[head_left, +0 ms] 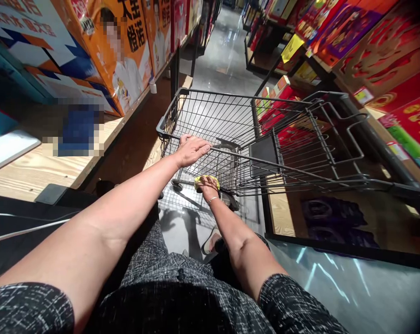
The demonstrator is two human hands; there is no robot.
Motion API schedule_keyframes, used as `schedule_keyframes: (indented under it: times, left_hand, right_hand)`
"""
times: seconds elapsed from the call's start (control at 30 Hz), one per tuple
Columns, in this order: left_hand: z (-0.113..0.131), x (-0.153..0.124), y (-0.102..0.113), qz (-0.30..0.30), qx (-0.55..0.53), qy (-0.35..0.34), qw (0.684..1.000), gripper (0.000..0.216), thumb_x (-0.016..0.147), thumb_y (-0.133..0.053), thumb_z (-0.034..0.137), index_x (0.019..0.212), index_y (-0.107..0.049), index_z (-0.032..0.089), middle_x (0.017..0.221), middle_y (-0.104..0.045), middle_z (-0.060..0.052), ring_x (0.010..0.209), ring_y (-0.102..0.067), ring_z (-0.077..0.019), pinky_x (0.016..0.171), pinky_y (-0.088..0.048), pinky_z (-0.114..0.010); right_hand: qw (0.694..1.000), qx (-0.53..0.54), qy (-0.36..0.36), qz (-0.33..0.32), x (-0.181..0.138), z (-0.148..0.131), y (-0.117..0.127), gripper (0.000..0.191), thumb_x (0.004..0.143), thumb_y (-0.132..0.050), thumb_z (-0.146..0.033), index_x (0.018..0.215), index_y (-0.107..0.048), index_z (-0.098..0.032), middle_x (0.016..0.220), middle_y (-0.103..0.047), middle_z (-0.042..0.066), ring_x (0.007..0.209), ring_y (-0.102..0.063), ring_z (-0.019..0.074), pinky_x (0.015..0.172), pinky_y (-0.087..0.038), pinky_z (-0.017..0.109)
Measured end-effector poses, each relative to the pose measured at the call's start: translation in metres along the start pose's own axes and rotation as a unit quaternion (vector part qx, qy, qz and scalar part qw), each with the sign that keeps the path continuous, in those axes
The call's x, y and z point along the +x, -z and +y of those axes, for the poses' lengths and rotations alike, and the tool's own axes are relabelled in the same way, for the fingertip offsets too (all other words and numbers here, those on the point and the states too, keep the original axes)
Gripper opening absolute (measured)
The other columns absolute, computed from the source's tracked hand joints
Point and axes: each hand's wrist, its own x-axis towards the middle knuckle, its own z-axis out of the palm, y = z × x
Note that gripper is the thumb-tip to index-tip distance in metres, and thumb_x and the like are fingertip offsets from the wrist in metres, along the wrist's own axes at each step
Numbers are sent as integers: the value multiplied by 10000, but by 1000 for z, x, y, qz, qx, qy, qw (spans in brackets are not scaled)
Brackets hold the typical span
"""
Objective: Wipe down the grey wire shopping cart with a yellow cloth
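A grey wire shopping cart (227, 99) stands sideways in front of me, its basket holding no goods. My left hand (195, 150) is closed over the near top rim, close to the cart's left end. Lower down, beside the mesh side of the basket, my right hand (209, 187) presses a yellow cloth (197, 182) against the cart. The fingers are bent over the cloth, which shows only at its edges. Just under that hand lie the lower frame and the wheels (177, 185).
At left, a wooden shelf (32, 160) bears large orange and white boxes (117, 60). Shelves at right carry red gift boxes (377, 55) and purple packs (335, 215) low down. A grey tiled aisle (220, 51) runs ahead. A white cable (25, 234) hangs at left.
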Motion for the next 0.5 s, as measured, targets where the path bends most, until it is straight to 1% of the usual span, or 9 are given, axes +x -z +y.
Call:
schedule_keyframes:
  times: [0.07,0.17,0.23,0.27,0.33,0.37,0.4,0.43,0.5]
  left_hand:
    - [-2,0,1,-2,-1,0,1000,590,1040,-196,565,1230,-675,280,1229,-684,-24,1249,-507,-243,1142,-171,-481]
    - [-2,1,6,-11,1,0,1000,571,1044,-199,530,1216,-679,273,1228,-682,-30,1242,-516,-250,1145,-179,-500]
    - [2,2,9,-24,9,12,1000,552,1047,-207,502,1177,-681,251,1211,-680,-45,1230,-528,-258,1151,-187,-522]
    - [7,3,9,-27,17,24,999,537,1046,-219,494,1147,-680,238,1205,-678,-53,1229,-529,-264,1161,-178,-537]
    - [19,4,8,-23,39,49,998,475,1040,-269,479,1117,-663,226,1231,-659,-62,1267,-508,-276,1196,-119,-566]
    - [27,5,6,-19,50,57,997,432,1033,-300,462,1142,-647,230,1275,-640,-63,1316,-474,-281,1213,-77,-573]
    - [34,6,3,-20,59,57,996,396,1025,-329,439,1196,-623,237,1333,-613,-61,1373,-427,-282,1224,-39,-573]
    - [41,7,-1,-26,66,49,996,382,1015,-357,413,1268,-589,246,1394,-579,-59,1423,-375,-278,1231,-15,-568]
    - [49,8,-8,-47,75,14,996,431,981,-427,376,1387,-514,259,1470,-527,-59,1466,-323,-268,1234,-30,-550]
  right_hand:
    - [1000,-6,-4,15,-5,6,11,271,959,-605,-227,1115,-749,-397,1310,-634,-34,1216,-432,220,999,-337,384]
    - [996,-22,-29,76,-15,28,45,336,981,-558,-227,1223,-712,-402,1342,-612,27,1241,-417,251,1009,-346,427]
    - [979,-36,-64,191,-21,49,77,315,989,-551,-277,1235,-710,-394,1316,-605,61,1242,-411,266,1015,-365,447]
    - [959,-43,-87,267,-23,60,93,301,990,-551,-305,1230,-713,-390,1307,-592,70,1248,-403,271,1023,-376,456]
    - [901,-53,-127,412,-26,81,116,280,992,-546,-350,1209,-718,-390,1298,-556,70,1259,-387,274,1031,-399,473]
    - [877,-55,-138,456,-27,88,121,275,994,-541,-365,1200,-721,-389,1295,-537,68,1262,-380,273,1033,-408,478]
    - [866,-55,-140,477,-27,92,121,269,994,-540,-374,1186,-728,-388,1287,-528,66,1261,-377,271,1033,-414,477]
    - [868,-54,-135,475,-28,94,116,260,991,-547,-376,1166,-738,-388,1272,-533,64,1252,-379,268,1032,-415,472]
    - [906,-48,-121,404,-31,88,90,245,982,-566,-352,1127,-759,-393,1239,-569,60,1217,-395,263,1029,-398,456]
